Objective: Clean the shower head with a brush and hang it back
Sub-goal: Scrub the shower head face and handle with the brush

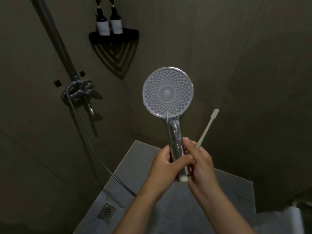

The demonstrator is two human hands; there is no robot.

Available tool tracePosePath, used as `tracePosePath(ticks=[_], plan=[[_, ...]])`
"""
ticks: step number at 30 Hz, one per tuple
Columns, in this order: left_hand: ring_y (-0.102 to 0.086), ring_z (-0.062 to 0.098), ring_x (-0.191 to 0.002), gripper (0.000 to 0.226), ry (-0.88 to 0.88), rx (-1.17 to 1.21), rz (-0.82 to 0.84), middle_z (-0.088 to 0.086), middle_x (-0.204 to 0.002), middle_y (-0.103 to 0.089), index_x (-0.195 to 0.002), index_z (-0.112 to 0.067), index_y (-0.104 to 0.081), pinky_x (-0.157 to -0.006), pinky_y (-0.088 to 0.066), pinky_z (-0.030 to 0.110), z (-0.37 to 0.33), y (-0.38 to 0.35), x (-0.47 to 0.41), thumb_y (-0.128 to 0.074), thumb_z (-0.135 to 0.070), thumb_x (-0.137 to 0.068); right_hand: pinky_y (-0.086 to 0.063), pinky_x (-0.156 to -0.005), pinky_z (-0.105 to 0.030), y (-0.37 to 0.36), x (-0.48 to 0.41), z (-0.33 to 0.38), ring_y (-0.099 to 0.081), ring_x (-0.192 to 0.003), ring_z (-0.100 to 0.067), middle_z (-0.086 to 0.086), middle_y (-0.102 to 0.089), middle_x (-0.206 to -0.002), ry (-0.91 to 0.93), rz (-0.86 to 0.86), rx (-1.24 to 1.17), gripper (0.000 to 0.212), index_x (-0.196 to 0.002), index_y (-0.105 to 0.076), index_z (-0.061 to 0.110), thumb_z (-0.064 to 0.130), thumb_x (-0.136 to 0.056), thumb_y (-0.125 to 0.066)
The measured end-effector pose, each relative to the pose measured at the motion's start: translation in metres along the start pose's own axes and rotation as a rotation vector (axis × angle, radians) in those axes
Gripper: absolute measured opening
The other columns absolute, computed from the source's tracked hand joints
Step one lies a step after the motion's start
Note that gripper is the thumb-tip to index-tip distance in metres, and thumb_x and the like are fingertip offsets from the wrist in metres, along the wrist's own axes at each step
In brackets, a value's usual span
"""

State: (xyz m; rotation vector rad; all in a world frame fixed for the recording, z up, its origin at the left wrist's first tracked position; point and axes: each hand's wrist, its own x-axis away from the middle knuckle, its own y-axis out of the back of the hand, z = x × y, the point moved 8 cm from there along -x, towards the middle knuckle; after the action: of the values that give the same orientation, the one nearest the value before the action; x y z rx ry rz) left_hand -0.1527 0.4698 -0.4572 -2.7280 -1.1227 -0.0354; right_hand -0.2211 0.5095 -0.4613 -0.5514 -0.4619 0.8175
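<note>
A chrome shower head (168, 93) with a round grey nozzle face points toward me, held upright in the middle of the view. My left hand (164, 162) grips its chrome handle. My right hand (200, 163) touches the handle's lower part and also holds a thin white brush (208, 127) whose flat handle end sticks up to the right. The brush's bristle end is hidden inside my right hand. No hose is attached at the white bottom end of the handle.
A chrome mixer tap (80, 91) and a riser pipe (52, 34) sit on the left wall, with a grey hose (87, 141) running down to the floor. A black corner shelf (114, 35) carries two dark bottles (109, 22). A floor drain (106, 212) lies below.
</note>
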Motion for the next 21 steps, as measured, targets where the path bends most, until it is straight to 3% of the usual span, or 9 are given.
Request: tracePosePath(ticks=[3, 7, 10, 12, 15, 19, 21], plan=[[-0.061, 0.007, -0.059, 0.017, 0.019, 0.031, -0.009, 0.000, -0.072, -0.066, -0.100, -0.021, -0.064, -0.045, -0.042, 0.016, 0.001, 0.008, -0.004, -0.066, -0.016, -0.084, -0.056, -0.056, -0.024, -0.001, -0.008, 0.000, -0.068, -0.059, -0.016, -0.011, -0.071, -0.066, 0.030, -0.019, 0.099, 0.024, -0.086, -0.068, 0.004, 0.019, -0.093, -0.050], [-0.060, 0.007, -0.062, 0.015, -0.006, 0.026, -0.048, 0.000, -0.075, -0.066, -0.099, -0.019, -0.063, -0.047, -0.042, 0.017, -0.001, 0.022, -0.006, -0.064, -0.015, -0.085, -0.046, -0.053, -0.024, -0.008, -0.020, -0.003, -0.055, -0.053, -0.019, -0.019, -0.057, -0.062, 0.062, -0.002, 0.195, 0.042, -0.087, -0.072, 0.007, 0.034, -0.094, -0.041], [-0.062, 0.000, -0.066, 0.019, -0.037, -0.008, -0.101, -0.008, -0.076, -0.068, -0.098, -0.022, -0.063, -0.053, -0.046, 0.015, -0.004, 0.041, -0.011, -0.065, -0.011, -0.083, -0.051, -0.074, -0.030, -0.016, -0.029, -0.011, -0.064, -0.079, -0.026, -0.022, -0.068, -0.085, 0.042, 0.056, 0.187, 0.042, -0.091, -0.071, 0.003, 0.026, -0.097, -0.036], [-0.062, -0.001, -0.064, 0.021, -0.066, -0.030, -0.104, -0.011, -0.074, -0.068, -0.097, -0.023, -0.063, -0.053, -0.045, 0.013, -0.007, 0.047, -0.013, -0.066, -0.008, -0.082, -0.054, -0.084, -0.032, -0.025, -0.034, -0.016, -0.068, -0.090, -0.024, -0.017, -0.072, -0.095, 0.004, 0.124, 0.154, 0.037, -0.091, -0.074, 0.005, 0.025, -0.089, -0.043], [-0.061, -0.004, -0.061, 0.025, -0.054, -0.051, -0.088, -0.016, -0.068, -0.067, -0.098, -0.026, -0.062, -0.049, -0.043, 0.010, -0.003, 0.052, -0.012, -0.065, -0.006, -0.083, -0.056, -0.080, -0.032, -0.041, -0.038, -0.034, -0.071, -0.086, -0.021, -0.014, -0.074, -0.091, -0.171, 0.246, 0.033, 0.034, -0.084, -0.078, 0.008, 0.029, -0.076, -0.052], [-0.068, 0.004, -0.085, 0.027, -0.050, -0.098, -0.127, -0.011, -0.084, -0.072, -0.095, -0.032, -0.065, -0.069, -0.052, 0.021, 0.003, 0.066, -0.015, -0.071, -0.016, -0.074, -0.055, -0.082, -0.030, -0.057, -0.037, -0.054, -0.068, -0.090, -0.025, -0.025, -0.068, -0.105, -0.272, 0.353, 0.113, 0.049, -0.105, -0.069, -0.003, 0.033, -0.084, -0.043], [-0.068, 0.005, -0.084, 0.024, -0.034, -0.124, -0.146, -0.011, -0.079, -0.071, -0.091, -0.033, -0.065, -0.071, -0.051, 0.023, 0.004, 0.072, -0.016, -0.070, -0.017, -0.074, -0.055, -0.080, -0.028, -0.060, -0.038, -0.059, -0.067, -0.090, -0.025, -0.027, -0.066, -0.108, -0.259, 0.340, 0.141, 0.051, -0.110, -0.066, -0.005, 0.034, -0.085, -0.044]])
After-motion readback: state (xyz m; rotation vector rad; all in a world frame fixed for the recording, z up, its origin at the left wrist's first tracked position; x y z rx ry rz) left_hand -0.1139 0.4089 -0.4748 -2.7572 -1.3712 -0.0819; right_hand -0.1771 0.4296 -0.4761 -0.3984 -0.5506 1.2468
